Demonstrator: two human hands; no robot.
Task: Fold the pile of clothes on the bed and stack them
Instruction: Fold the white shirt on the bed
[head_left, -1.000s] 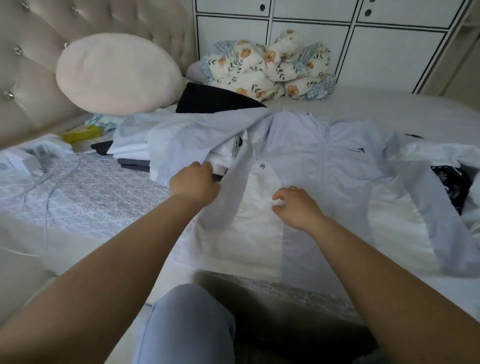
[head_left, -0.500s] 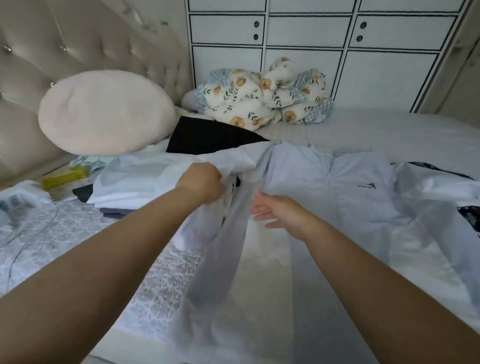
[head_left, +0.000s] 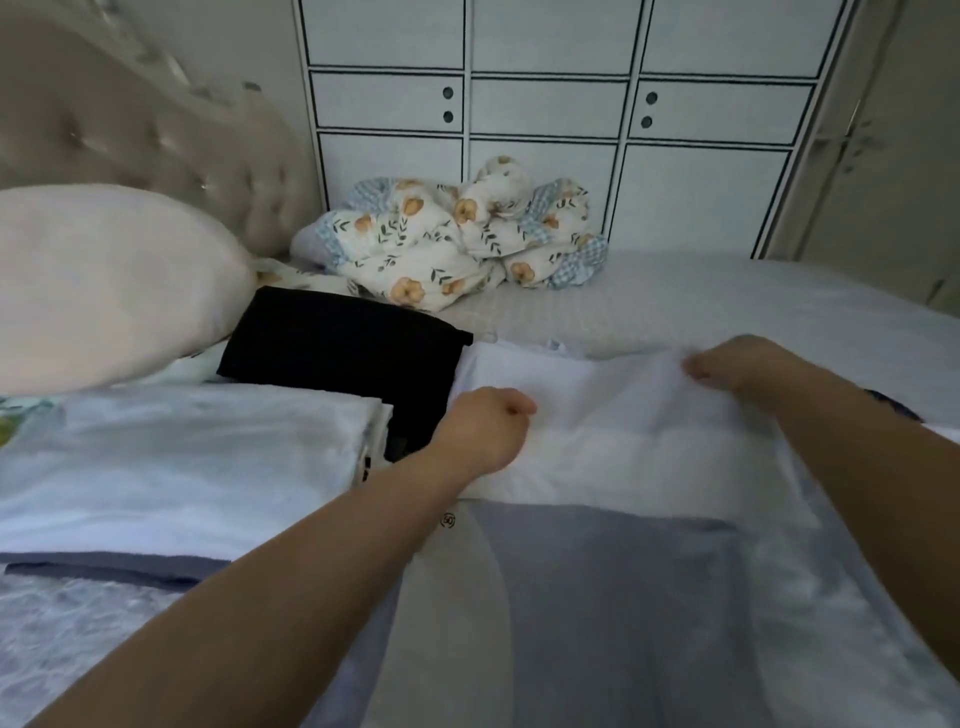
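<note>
A pale blue and white jacket (head_left: 613, 582) lies spread on the bed in front of me, its upper part folded into a white band across the middle. My left hand (head_left: 483, 434) grips the left end of that band with curled fingers. My right hand (head_left: 737, 366) pinches the far right edge of the same fabric. A stack of folded clothes (head_left: 182, 467), white on top with a dark blue layer beneath, sits at the left. A folded black garment (head_left: 343, 358) lies behind it.
A large cream pillow (head_left: 114, 286) leans on the tufted headboard (head_left: 171, 135) at the left. A bundled floral quilt (head_left: 452, 234) sits at the far side of the bed against white cabinets (head_left: 545, 114). Grey bedding (head_left: 727, 301) stretches right.
Both hands moved away from the jacket's front opening to its upper part and now hold a folded band of it. The view has risen and moved closer to the bed.
</note>
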